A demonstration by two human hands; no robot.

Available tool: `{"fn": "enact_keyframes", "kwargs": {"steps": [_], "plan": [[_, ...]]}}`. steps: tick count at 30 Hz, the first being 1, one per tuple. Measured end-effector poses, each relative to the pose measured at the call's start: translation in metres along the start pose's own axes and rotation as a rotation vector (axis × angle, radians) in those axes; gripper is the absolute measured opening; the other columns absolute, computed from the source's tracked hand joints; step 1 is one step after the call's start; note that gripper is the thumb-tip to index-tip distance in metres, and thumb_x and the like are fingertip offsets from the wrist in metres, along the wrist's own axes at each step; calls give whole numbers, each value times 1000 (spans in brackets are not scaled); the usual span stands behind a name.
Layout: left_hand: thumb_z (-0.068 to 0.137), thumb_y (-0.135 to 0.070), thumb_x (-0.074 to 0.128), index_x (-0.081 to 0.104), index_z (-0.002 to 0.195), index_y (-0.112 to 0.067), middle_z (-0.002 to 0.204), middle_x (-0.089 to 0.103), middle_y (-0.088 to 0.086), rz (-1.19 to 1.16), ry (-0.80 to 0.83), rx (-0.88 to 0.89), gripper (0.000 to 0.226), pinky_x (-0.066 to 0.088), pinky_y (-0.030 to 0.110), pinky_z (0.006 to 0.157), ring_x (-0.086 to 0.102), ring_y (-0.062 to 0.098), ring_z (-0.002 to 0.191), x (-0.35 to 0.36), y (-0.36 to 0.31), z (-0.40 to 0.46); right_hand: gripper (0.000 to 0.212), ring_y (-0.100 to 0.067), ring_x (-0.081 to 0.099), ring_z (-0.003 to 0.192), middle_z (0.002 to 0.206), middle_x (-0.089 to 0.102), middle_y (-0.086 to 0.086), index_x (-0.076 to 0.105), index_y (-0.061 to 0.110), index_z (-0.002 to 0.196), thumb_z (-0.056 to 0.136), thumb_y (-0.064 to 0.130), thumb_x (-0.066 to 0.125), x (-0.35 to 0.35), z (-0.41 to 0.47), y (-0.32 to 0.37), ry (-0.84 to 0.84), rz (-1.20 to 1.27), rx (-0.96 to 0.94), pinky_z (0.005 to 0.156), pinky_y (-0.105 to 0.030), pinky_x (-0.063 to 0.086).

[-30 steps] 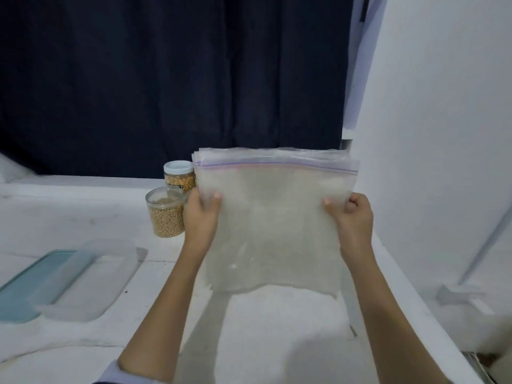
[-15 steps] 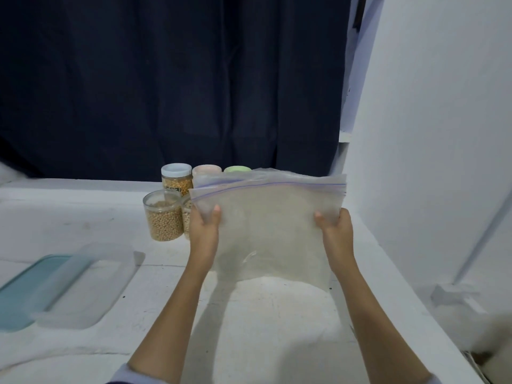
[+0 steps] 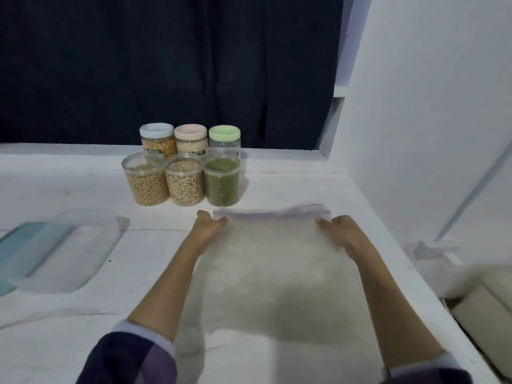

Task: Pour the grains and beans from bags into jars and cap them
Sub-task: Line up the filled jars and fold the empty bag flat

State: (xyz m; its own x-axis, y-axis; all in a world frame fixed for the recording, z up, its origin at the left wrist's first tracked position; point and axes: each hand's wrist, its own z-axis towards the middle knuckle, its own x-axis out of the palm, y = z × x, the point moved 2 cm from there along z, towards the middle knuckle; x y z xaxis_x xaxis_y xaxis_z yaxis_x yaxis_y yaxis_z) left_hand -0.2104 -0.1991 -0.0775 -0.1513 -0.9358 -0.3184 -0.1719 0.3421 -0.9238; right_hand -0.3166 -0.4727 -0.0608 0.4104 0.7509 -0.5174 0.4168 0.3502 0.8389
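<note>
A stack of empty clear zip bags (image 3: 274,261) lies flat on the white counter (image 3: 69,342). My left hand (image 3: 209,225) grips its far left corner and my right hand (image 3: 336,228) grips its far right corner, both by the purple zip edge. Behind the bags stand two rows of jars. The front row has no lids: tan beans (image 3: 146,180), pale beans (image 3: 185,180), green beans (image 3: 222,180). The back row is capped: white lid (image 3: 156,130), pink lid (image 3: 190,132), green lid (image 3: 224,133).
A clear plastic container (image 3: 66,253) sits at the left over a teal lid (image 3: 16,245). A white wall (image 3: 429,120) borders the counter on the right, with a dark curtain (image 3: 166,65) behind. A beige object (image 3: 487,309) lies low at the right edge.
Both hands have lowered the bags from upright in the air down flat onto the counter. The jars, hidden behind the bags before, now show.
</note>
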Motion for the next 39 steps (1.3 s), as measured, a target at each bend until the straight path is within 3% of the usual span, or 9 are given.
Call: {"fn": "enact_keyframes", "kwargs": {"steps": [2,5,9,12,16,25,30,34,39], "plan": [[87,-32,66,38,135,-1,129,49,13,104,-58,77,63,40,33,99,49,27,118,0,25,-5,52,-30,59,109,123,57,-25,52,-4,129,92,31,61,0,-3,-26,4,0,-23,87,-36,47],[93,-18,57,52,109,-23,106,57,-2,-81,-108,168,18,43,33,91,53,19,103,-10,51,-15,49,-13,51,115,130,52,0,48,8,136,93,28,60,-6,-19,-45,-33,75,-136,92,-25,38],[82,-21,66,61,114,-18,123,63,3,-441,-50,125,33,43,31,102,59,15,114,-12,69,-31,41,-9,52,108,120,56,0,52,7,133,94,16,58,-5,-31,-60,-108,297,-164,83,-13,39],[93,-6,57,57,118,-9,117,64,6,-576,-33,88,25,49,16,88,62,10,103,-5,70,-42,36,-13,54,106,122,59,-7,57,4,128,92,8,60,5,-35,-67,-178,386,-164,70,1,41],[94,-2,52,55,124,-2,122,61,11,-622,-53,77,30,47,23,95,61,13,103,-3,68,-48,32,-13,55,105,119,60,-8,60,1,120,88,-2,58,15,-40,-64,-210,505,-133,77,-8,44],[79,-6,73,42,137,-4,134,50,13,221,-54,259,66,35,24,98,48,25,122,-16,68,-50,39,-20,51,115,128,53,-7,61,8,120,82,-2,65,20,-41,-61,-107,34,-284,92,-23,37],[82,-2,69,52,130,0,124,59,19,321,-131,310,52,35,19,92,55,29,114,-12,60,-50,37,-36,54,107,121,57,-17,66,8,115,79,0,69,21,-37,-59,-141,-145,-298,83,-28,41],[84,-6,67,60,123,-2,122,58,21,419,-101,327,41,40,29,95,55,34,110,-14,62,-49,34,-35,46,120,129,53,-13,64,10,118,84,9,68,21,-39,-58,-128,-309,-256,94,-41,42],[93,-18,57,54,129,-3,133,48,20,535,-216,386,39,32,39,104,38,37,125,-9,33,-62,29,-29,37,128,138,48,-10,61,7,122,94,14,55,27,-63,-31,-207,-320,-367,100,-38,34]]}}
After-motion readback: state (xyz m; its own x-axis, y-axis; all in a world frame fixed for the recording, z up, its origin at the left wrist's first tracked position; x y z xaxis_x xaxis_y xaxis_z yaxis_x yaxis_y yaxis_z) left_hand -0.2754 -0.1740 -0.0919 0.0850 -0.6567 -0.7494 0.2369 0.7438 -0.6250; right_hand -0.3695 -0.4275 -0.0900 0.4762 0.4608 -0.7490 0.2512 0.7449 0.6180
